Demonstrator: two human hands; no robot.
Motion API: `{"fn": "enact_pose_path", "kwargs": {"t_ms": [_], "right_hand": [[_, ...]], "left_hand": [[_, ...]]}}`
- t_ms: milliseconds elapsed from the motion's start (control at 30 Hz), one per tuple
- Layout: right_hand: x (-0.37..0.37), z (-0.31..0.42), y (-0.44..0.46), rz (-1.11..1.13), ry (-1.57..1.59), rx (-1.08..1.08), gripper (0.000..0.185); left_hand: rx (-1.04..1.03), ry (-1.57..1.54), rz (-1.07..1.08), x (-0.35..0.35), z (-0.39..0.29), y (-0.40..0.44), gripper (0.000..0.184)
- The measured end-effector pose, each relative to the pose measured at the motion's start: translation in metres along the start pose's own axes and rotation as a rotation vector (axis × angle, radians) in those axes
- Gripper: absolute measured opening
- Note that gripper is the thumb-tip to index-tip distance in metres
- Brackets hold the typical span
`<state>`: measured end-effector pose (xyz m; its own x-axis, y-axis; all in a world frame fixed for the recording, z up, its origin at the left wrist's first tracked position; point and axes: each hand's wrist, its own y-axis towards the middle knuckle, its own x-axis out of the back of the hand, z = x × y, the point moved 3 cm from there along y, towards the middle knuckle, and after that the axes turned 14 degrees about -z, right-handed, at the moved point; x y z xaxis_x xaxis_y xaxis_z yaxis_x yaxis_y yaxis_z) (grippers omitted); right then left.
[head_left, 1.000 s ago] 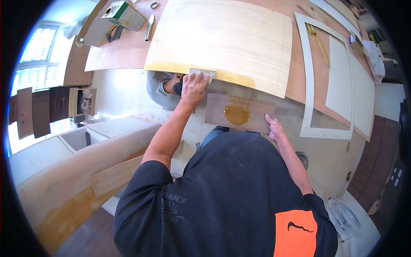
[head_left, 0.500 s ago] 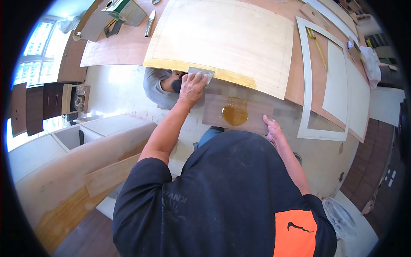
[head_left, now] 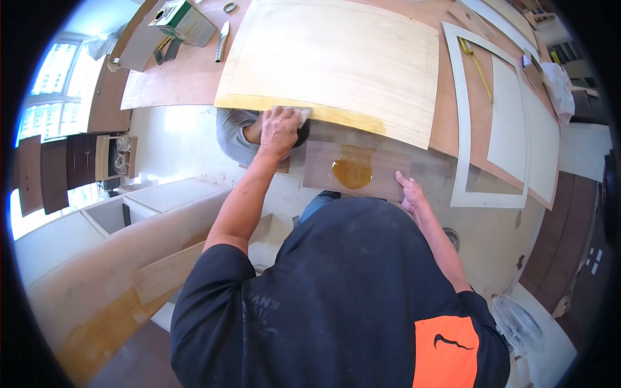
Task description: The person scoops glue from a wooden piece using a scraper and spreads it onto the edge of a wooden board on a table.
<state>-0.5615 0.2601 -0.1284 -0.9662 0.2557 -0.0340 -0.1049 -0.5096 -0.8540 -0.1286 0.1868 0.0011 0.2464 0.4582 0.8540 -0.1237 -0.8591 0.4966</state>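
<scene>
The left hand (head_left: 278,132) has its fingers clamped on one scraper (head_left: 299,115), set against the near edge of the panel (head_left: 330,55), where a yellowish smear runs. The panel lies along the near side of the table (head_left: 165,87), probably so that this edge is within easy reach.

The right hand (head_left: 411,193) grips one small board (head_left: 388,165) by its end, thumb on top, the other fingers mostly hidden. The board sits level, just off the panel's edge, seemingly so its single amber puddle (head_left: 352,172) doesn't run and stays close to the scraper.

One other person (head_left: 234,137) is low beside the panel's edge, partly hidden by the left hand.

Set back, likely to leave working room, are one tin (head_left: 187,24), one knife (head_left: 222,42) and one ring (head_left: 229,7). To the right are one white frame (head_left: 488,200) and what looks like one tape measure (head_left: 465,46).
</scene>
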Motion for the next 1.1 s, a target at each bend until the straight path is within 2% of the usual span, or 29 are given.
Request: {"fn": "enact_pose_path", "kwargs": {"t_ms": [33, 133, 267, 333, 400, 467, 533, 567, 667, 800, 867, 1000, 1100], "right_hand": [[0.003, -0.001, 0.002, -0.007, 0.01, -0.007, 0.094], [0.005, 0.002, 0.0, -0.027, 0.015, -0.015, 0.093], [0.002, 0.013, -0.016, -0.019, 0.014, -0.024, 0.097], [0.003, 0.008, -0.008, -0.073, 0.043, -0.024, 0.095], [0.005, 0.006, -0.003, -0.071, 0.052, -0.035, 0.094], [0.005, 0.01, 0.002, -0.013, 0.046, -0.05, 0.095], [0.0, 0.019, -0.001, 0.072, 0.024, -0.055, 0.096], [-0.003, 0.023, -0.002, 0.114, 0.015, -0.059, 0.097], [0.0, 0.017, 0.011, -0.026, 0.019, -0.002, 0.062], [-0.008, 0.024, 0.0, -0.056, 0.02, -0.016, 0.061], [-0.008, 0.026, -0.002, -0.016, 0.02, 0.002, 0.061], [-0.001, 0.024, -0.002, 0.034, 0.047, -0.022, 0.057], [0.006, 0.028, -0.009, 0.101, 0.085, 0.005, 0.055]], "left_hand": [[0.086, 0.069, 0.046, 0.002, 0.002, 0.005, 0.023], [0.333, 0.356, 0.159, 0.007, 0.01, 0.017, 0.024], [0.338, 0.497, 0.246, -0.016, -0.029, 0.007, 0.025], [0.323, 0.406, 0.314, -0.04, -0.07, -0.004, 0.025], [0.257, 0.254, 0.417, -0.029, -0.127, 0.011, 0.024], [0.211, 0.065, 0.326, -0.036, -0.165, 0.018, 0.024], [0.155, -0.089, 0.365, -0.032, -0.181, 0.027, 0.024], [0.124, -0.167, 0.385, -0.03, -0.184, 0.03, 0.023], [0.187, -0.01, 0.287, -0.02, -0.155, 0.034, 0.022], [0.359, 0.243, 0.325, -0.025, -0.122, 0.025, 0.02], [0.261, 0.295, 0.411, -0.036, -0.147, 0.026, 0.021], [0.06, 0.102, 0.517, -0.053, -0.224, 0.038, 0.024], [-0.047, -0.139, 0.492, -0.057, -0.262, 0.044, 0.025]]}}
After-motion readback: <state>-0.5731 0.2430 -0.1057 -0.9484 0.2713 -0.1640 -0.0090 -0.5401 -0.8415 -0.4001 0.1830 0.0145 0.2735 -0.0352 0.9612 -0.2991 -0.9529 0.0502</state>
